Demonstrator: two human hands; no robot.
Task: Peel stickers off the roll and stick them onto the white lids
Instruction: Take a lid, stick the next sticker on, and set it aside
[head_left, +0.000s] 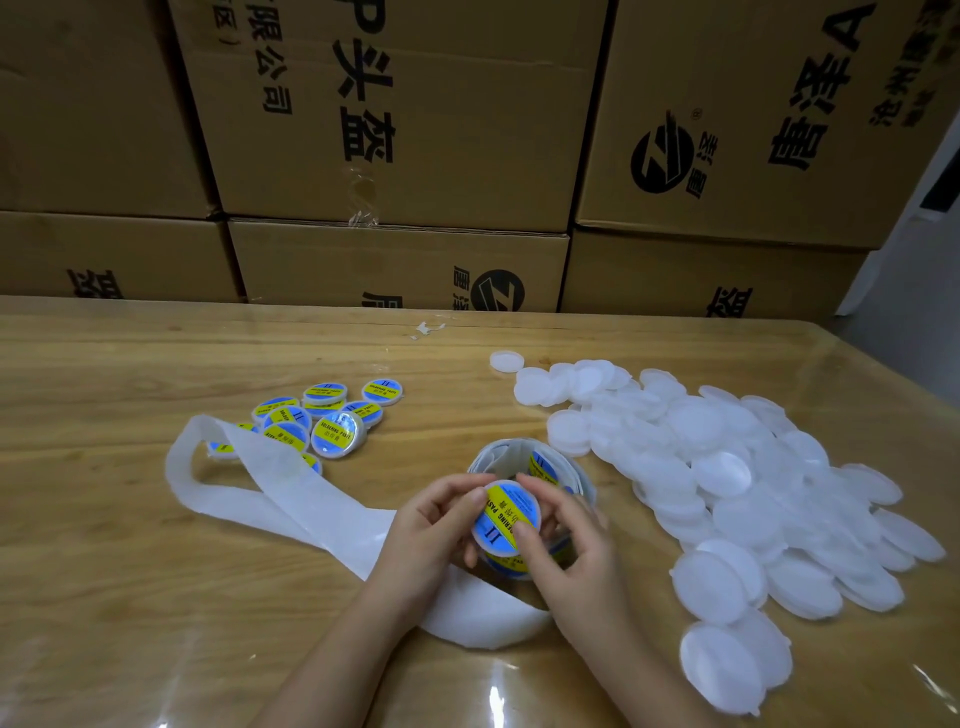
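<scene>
Both hands hold one white lid (508, 515) bearing a blue and yellow sticker, just above the sticker roll (540, 470) at the table's middle. My left hand (434, 525) grips the lid's left rim with curled fingers and thumb. My right hand (558, 540) holds its right side, thumb pressing on the sticker. A long strip of empty white backing paper (291, 499) trails from the roll to the left. Part of the roll is hidden behind the hands.
A big heap of plain white lids (727, 483) covers the right of the wooden table (104, 571). Several stickered lids (332, 421) lie grouped at the left centre. Stacked cardboard boxes (395, 156) stand behind the table's far edge.
</scene>
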